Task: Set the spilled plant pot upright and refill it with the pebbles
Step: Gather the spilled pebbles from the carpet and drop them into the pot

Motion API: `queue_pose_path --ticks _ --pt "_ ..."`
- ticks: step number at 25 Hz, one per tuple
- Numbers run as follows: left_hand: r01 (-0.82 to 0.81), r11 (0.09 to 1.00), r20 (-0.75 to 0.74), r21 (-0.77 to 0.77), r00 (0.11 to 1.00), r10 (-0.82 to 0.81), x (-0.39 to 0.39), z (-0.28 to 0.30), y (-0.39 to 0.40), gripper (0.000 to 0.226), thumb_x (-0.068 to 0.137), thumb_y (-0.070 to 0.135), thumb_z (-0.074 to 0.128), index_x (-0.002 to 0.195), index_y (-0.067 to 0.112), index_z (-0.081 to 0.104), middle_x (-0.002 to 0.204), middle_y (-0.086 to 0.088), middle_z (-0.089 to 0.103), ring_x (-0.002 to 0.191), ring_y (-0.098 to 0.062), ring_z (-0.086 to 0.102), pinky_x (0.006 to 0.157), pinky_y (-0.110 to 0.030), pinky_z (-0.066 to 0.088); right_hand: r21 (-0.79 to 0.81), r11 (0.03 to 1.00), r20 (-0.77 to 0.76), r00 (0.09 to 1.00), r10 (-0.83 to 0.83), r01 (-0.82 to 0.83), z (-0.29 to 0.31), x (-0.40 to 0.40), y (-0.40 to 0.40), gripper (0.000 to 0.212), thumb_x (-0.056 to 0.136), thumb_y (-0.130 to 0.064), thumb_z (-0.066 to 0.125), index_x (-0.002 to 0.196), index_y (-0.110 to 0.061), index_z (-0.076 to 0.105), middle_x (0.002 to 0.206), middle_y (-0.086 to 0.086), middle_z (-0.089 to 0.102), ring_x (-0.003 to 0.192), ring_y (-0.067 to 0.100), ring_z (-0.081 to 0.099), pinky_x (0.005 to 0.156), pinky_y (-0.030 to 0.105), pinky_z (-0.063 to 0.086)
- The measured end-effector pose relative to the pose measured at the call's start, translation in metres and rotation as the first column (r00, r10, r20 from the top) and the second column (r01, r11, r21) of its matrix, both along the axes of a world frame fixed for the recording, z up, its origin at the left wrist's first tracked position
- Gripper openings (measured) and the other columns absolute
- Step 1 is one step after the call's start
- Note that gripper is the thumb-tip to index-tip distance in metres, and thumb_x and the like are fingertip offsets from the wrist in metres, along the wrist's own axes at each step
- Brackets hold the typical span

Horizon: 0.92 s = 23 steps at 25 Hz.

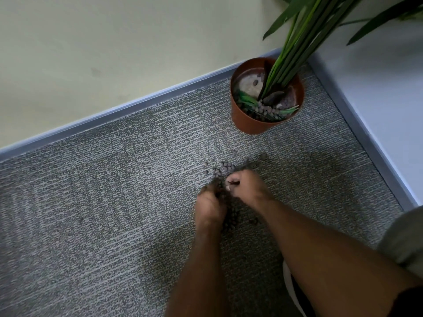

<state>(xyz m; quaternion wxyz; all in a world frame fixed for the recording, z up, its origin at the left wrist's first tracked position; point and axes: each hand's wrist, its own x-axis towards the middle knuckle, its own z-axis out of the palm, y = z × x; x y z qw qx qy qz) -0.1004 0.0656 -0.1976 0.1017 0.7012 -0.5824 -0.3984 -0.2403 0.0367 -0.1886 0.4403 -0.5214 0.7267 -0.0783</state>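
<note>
Your left hand [209, 205] and right hand [243, 186] curl over the pebbles [220, 171] on the carpet [91, 202]. The pot [256, 122] stands upright in the corner, partly filled, plant [295, 49] leaning right.

pot [251, 121]: 1; plant [295, 49]: 1; hands [211, 207]: 2; pebbles [220, 170]: uncountable
</note>
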Motion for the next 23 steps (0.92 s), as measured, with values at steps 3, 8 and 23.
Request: queue_pose_path --ticks 3,8,23 --pt "-0.376 0.926 -0.180 0.040 0.909 0.377 -0.015 0.021 -0.030 0.009 0.090 0.015 0.069 0.100 0.015 0.070 0.093 -0.002 0.076 0.090 -0.024 0.072 0.088 -0.027 0.055 -0.044 0.913 0.353 0.861 -0.366 0.405 0.025 0.000 -0.022 0.016 0.086 -0.004 0.075 0.102 -0.006 0.076 0.084 0.003 0.075 0.072 0.015 0.073 0.079 0.039 0.063" --pt "-0.500 0.854 -0.553 0.142 0.675 0.487 -0.047 0.073 -0.088 0.010 0.087 0.010 0.077 0.088 0.015 0.069 0.087 -0.006 0.075 0.080 -0.021 0.074 0.075 -0.033 0.063 -0.104 0.547 0.675 0.463 -0.574 0.831 0.072 -0.014 -0.074 0.013 0.087 0.002 0.073 0.098 -0.005 0.073 0.077 0.003 0.073 0.065 0.012 0.070 0.062 0.022 0.058" --pt "-0.356 0.934 -0.412 0.023 0.848 0.333 -0.100 0.154 -0.162 0.017 0.092 0.023 0.071 0.106 0.016 0.078 0.105 -0.005 0.077 0.097 -0.020 0.073 0.088 -0.033 0.061 -0.063 0.226 0.695 0.205 -0.689 0.972 0.092 -0.039 -0.100 0.045 0.090 0.004 0.065 0.134 -0.002 0.059 0.108 0.011 0.074 0.100 0.022 0.072 0.083 0.028 0.060"
